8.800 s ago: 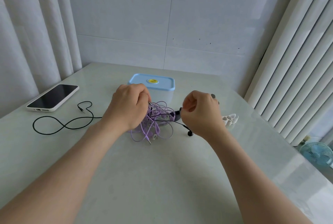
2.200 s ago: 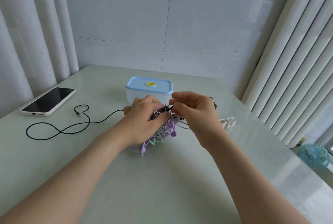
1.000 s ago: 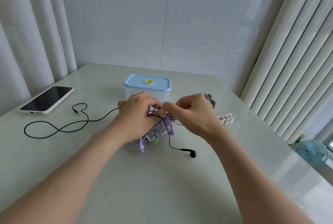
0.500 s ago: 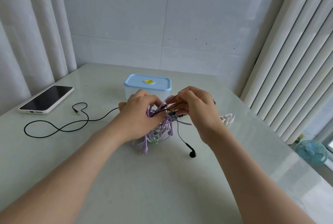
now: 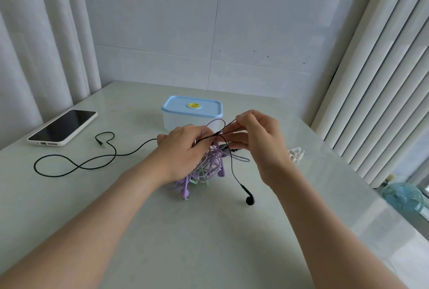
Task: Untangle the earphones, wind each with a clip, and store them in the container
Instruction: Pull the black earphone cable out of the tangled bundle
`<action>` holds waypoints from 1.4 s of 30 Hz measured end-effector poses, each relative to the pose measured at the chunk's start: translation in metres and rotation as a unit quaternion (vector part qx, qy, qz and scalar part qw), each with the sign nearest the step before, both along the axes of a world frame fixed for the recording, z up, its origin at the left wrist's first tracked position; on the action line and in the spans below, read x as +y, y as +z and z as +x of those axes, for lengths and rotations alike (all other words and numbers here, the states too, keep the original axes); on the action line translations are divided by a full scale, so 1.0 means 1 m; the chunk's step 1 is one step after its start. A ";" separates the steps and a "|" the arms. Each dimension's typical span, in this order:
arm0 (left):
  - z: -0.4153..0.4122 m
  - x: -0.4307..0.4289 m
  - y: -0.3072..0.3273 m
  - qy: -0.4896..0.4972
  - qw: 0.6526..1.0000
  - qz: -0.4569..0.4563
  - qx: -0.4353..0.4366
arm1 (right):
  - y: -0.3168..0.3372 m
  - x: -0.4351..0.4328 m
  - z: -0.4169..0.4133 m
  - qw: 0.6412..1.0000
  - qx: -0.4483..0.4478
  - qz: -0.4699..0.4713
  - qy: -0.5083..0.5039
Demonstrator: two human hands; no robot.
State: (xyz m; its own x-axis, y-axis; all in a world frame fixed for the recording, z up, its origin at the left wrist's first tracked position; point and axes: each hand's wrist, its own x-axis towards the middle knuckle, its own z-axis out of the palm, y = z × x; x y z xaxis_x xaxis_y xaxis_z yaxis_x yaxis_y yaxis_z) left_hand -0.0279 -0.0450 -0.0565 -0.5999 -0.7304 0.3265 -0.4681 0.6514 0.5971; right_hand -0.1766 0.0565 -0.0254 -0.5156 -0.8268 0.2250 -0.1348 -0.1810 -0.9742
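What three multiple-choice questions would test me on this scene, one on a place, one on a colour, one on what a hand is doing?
1. Where does the phone lie? A. far left of the table B. its right edge C. on the floor
2. What colour is the container's lid? A. red B. light blue C. black
3. What is the right hand doing? A. resting flat B. pinching the black earphone cable C. waving
Answers: 1 A, it lies by the left edge; 2 B, the lid is pale blue; 3 B, it pinches the cable above the purple tangle.
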 end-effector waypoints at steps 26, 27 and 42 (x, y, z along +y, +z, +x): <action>0.001 -0.002 -0.004 -0.097 0.989 -0.081 0.075 | -0.008 -0.007 -0.009 0.995 -0.097 0.027 0.003; 0.000 -0.003 -0.005 -0.103 0.987 -0.096 0.075 | -0.008 -0.007 -0.009 0.996 -0.084 0.021 0.002; 0.006 -0.009 -0.007 -0.032 0.985 -0.159 -0.061 | 0.006 -0.002 0.004 0.990 -0.001 -0.110 -0.087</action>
State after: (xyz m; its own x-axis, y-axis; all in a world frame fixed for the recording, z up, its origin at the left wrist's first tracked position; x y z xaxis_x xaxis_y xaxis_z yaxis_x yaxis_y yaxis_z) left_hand -0.0222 -0.0536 -0.0638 -0.6897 -0.5629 0.4556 -0.4758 0.8265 0.3009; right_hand -0.1724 0.0546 -0.0190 -0.6460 -0.6567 0.3891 -0.1812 -0.3632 -0.9139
